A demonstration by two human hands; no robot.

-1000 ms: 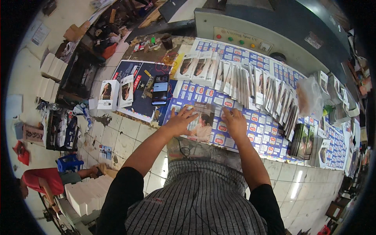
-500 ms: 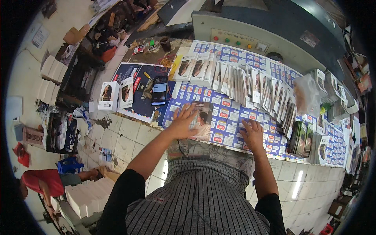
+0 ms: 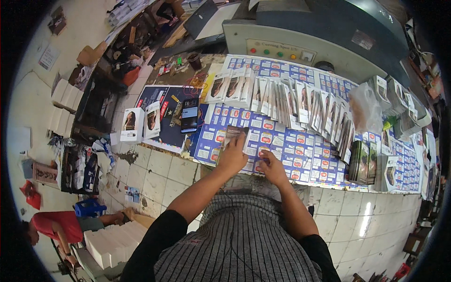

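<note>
A narrow brown leaflet (image 3: 229, 137) lies on the printed blue sheets near the table's front edge. On top of it rests my left hand (image 3: 233, 156), fingers stretched forward and pressing on its right side; the hand hides the lower part of the leaflet. Just to the right, my right hand (image 3: 274, 168) hovers or rests low over the blue sheets (image 3: 292, 136). Its fingers are bent and apart, and nothing shows in them. Behind both hands stretches a long fanned row of white and brown leaflets (image 3: 300, 101).
A dark phone (image 3: 190, 116) and white boxes (image 3: 131, 124) lie to the left. At right are a clear plastic bag (image 3: 365, 108), dark leaflets (image 3: 361, 162) and leaflet stacks (image 3: 404, 105). A grey machine (image 3: 277, 40) stands behind. A person in a red shirt (image 3: 56, 226) is at lower left.
The leaflet under my left hand now shows narrower, as if folded over. My left hand has shifted right, and my right hand has moved left toward it.
</note>
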